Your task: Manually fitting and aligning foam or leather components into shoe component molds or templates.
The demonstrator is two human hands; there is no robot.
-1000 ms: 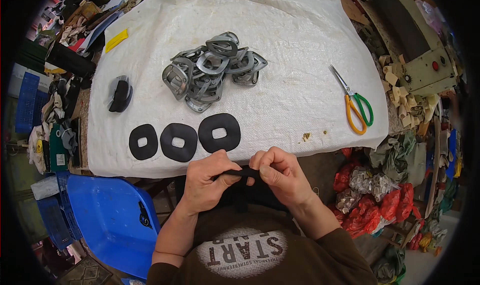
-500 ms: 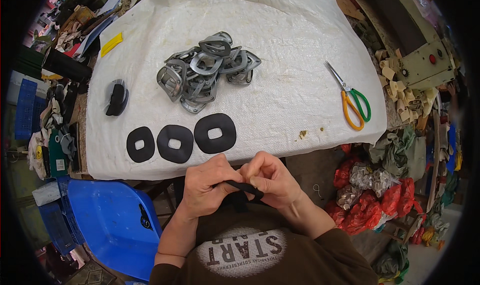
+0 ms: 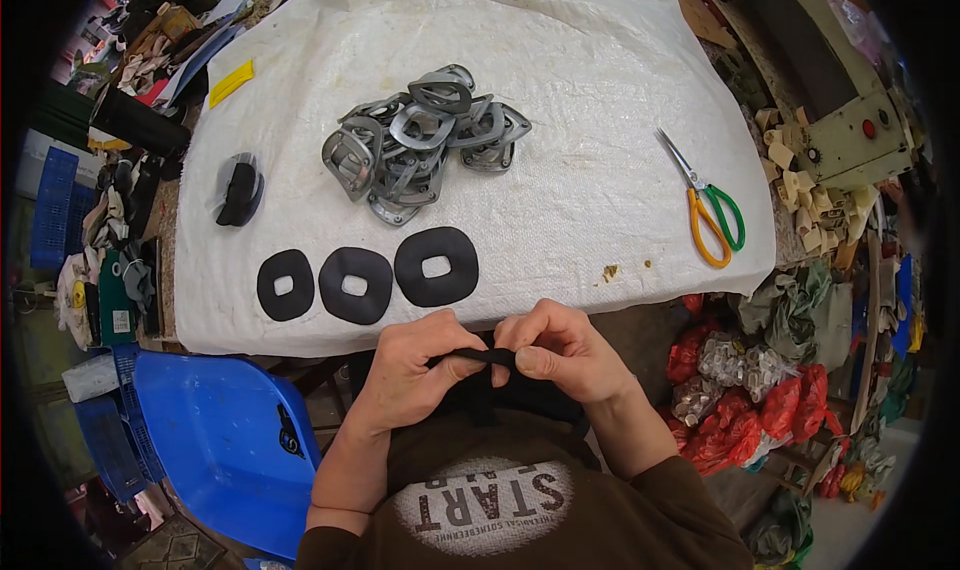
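In front of my torso, at the near edge of the table, a soft black fabric piece [image 3: 484,356] is stretched between my hands, seen almost edge-on. My left hand [image 3: 412,368] pinches one end with thumb and fingers. At the other end my right hand [image 3: 562,358] grips it, thumb on top. Just beyond the left hand lie three flat black pads with centre holes in a row: a left one [image 3: 268,268], a middle one [image 3: 338,306] and a larger right one [image 3: 458,275]. Behind them is a pile of grey metal frames [image 3: 416,166].
Scissors [image 3: 697,183] with orange and green handles lie at the right on the white sheet [image 3: 590,90]. A black piece with clear plastic [image 3: 238,192] and a yellow strip [image 3: 231,83] are at the left. A blue tub [image 3: 215,395] stands lower left; red bags [image 3: 735,420] lie lower right.
The black piece has been drawn straighter between my hands and raised slightly. My right thumb now presses flat along its end. The view has shifted a little.
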